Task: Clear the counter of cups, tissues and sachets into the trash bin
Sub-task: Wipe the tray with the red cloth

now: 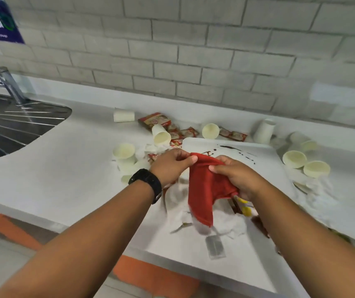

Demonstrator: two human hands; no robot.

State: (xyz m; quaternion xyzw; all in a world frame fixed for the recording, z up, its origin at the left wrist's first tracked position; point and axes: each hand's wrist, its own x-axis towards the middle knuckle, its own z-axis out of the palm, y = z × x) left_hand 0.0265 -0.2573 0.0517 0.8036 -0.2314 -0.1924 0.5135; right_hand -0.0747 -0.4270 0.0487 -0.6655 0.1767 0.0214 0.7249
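Left hand [172, 163] and right hand [234, 175], fingers curled, gripping red cloth [206, 190].

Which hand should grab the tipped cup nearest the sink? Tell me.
Left, probably. The left hand is on the sink side, nearer that cup; the right hand is farther. Both grip the red cloth.

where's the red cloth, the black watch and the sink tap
red cloth [204, 186], head view, middle of the hanging fabric
black watch [148, 182], head view, strap on the left wrist
sink tap [9, 83], head view, its slanted metal stem
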